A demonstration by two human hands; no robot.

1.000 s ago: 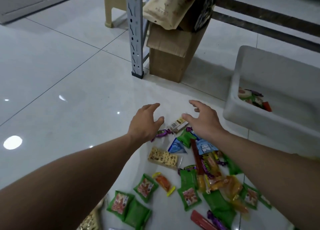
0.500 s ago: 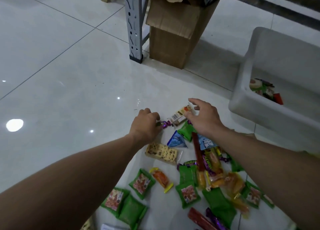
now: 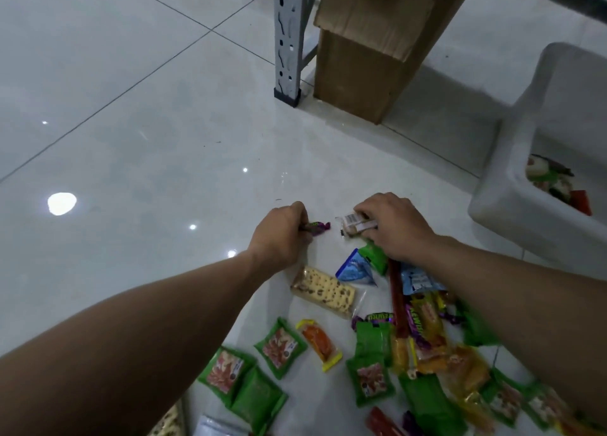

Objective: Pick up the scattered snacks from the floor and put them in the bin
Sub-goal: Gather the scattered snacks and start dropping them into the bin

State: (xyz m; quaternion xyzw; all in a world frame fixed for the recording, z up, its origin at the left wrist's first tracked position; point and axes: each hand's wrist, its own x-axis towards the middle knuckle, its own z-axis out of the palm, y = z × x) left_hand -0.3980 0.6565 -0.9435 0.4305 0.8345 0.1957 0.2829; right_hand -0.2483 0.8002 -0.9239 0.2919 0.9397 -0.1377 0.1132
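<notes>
Bin (image 3: 502,212), seemingly holding snacks (image 3: 553,184), right of floor pile (image 3: 417,333).

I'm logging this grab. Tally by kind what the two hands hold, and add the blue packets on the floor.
Purple candy, in left hand: 1
Biscuit packet, in right hand: 1
Blue packets, on floor: 2
Total: 4

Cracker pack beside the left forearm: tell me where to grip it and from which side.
Probably pinch the cracker pack across its narrow width near the middle, coming from above. It lies flat on the floor, and both long edges look free, while the blue triangular packet crowds its far right corner.
</notes>
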